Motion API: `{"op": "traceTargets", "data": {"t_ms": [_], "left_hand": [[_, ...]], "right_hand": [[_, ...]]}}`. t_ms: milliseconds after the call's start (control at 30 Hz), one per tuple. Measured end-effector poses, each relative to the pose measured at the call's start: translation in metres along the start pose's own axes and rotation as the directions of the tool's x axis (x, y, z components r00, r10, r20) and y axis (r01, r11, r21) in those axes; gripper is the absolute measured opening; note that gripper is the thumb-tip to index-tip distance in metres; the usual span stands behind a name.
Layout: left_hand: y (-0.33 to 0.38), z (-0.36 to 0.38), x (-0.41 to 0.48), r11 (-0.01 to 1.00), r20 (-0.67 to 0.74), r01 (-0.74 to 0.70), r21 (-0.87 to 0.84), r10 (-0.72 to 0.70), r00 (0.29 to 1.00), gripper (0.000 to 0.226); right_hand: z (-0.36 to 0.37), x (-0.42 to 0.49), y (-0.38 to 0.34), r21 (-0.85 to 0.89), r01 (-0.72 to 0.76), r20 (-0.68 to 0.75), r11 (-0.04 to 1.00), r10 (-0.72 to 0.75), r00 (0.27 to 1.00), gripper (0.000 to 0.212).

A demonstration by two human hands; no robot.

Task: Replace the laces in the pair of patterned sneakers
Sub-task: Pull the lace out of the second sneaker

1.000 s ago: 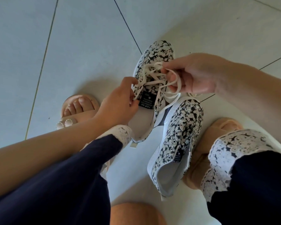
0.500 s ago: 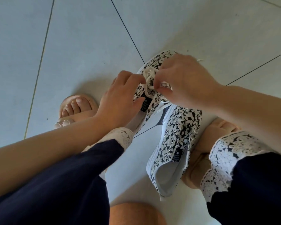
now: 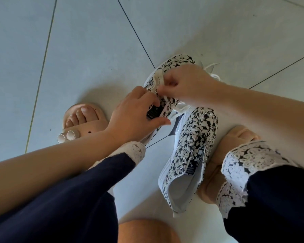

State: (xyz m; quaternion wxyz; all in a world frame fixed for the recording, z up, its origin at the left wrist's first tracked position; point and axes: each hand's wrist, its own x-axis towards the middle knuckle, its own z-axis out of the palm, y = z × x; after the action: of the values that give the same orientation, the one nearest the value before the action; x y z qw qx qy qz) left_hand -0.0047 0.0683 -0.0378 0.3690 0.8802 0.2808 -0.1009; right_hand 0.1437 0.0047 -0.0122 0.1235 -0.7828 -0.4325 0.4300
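Cannot count threaded eyelets on far sneaker [image 3: 175, 63]: rows under right hand [image 3: 188, 83] and left hand [image 3: 135, 114]. Cannot follow lace [image 3: 211, 66] beneath right hand. Heel of far sneaker: behind left wrist and trouser cuff [image 3: 135, 151]. Lettering on tongue label [image 3: 154, 112]: half under left fingers [image 3: 147, 99]. Print on near sneaker [image 3: 195, 137] tag [image 3: 191, 168]: too small to read. Most of right sandal [image 3: 235, 137]: behind near sneaker, cuff. Forearms, knees: cut by frame edges.

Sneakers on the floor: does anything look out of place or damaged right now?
Nothing looks damaged. The near sneaker has bare eyelets, no lace, and lies tipped beside the sandal. The left hand holds the far sneaker while the right hand pinches its lace. A loose lace end trails on the tiles.
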Motion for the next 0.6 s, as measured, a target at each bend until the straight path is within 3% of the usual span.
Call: {"op": "traceTargets", "data": {"t_ms": [100, 233, 267, 300, 367, 433, 500, 600], "left_hand": [[0.001, 0.001, 0.002, 0.999, 0.004, -0.039, 0.036, 0.039, 0.999, 0.028], [-0.002, 0.002, 0.002, 1.000, -0.044, -0.031, 0.003, 0.031, 0.999, 0.012], [-0.003, 0.001, 0.002, 1.000, -0.052, -0.014, -0.004, 0.013, 0.999, 0.010], [-0.003, 0.001, 0.001, 1.000, -0.054, -0.001, -0.010, 0.000, 0.999, 0.008], [-0.003, 0.003, 0.000, 1.000, -0.038, 0.017, -0.022, -0.018, 0.999, 0.006], [-0.002, 0.004, -0.001, 0.999, -0.017, 0.031, -0.029, -0.032, 0.999, 0.006], [-0.003, 0.004, -0.001, 0.999, -0.016, 0.037, -0.030, -0.038, 0.999, 0.006], [-0.003, 0.005, 0.000, 0.999, -0.009, 0.037, -0.017, -0.038, 0.999, 0.010]], "right_hand": [[-0.019, -0.006, -0.012, 0.512, -0.161, 0.098, 0.844, 0.129, 0.987, 0.017], [-0.062, -0.001, -0.003, 0.768, -0.293, 0.105, 0.569, 0.340, 0.935, 0.018], [-0.074, 0.002, 0.005, 0.759, -0.309, 0.069, 0.574, 0.401, 0.913, 0.019], [-0.082, 0.004, 0.016, 0.667, -0.329, -0.007, 0.669, 0.447, 0.894, 0.018], [-0.082, 0.004, 0.039, 0.180, -0.371, -0.213, 0.911, 0.404, 0.890, 0.017], [-0.058, -0.004, 0.050, -0.234, -0.242, -0.248, 0.942, 0.183, 0.951, 0.020], [-0.028, -0.014, 0.041, -0.339, -0.070, -0.151, 0.938, 0.019, 0.988, 0.030], [0.003, -0.019, 0.025, -0.417, 0.106, -0.085, 0.903, -0.155, 0.984, 0.040]]}}
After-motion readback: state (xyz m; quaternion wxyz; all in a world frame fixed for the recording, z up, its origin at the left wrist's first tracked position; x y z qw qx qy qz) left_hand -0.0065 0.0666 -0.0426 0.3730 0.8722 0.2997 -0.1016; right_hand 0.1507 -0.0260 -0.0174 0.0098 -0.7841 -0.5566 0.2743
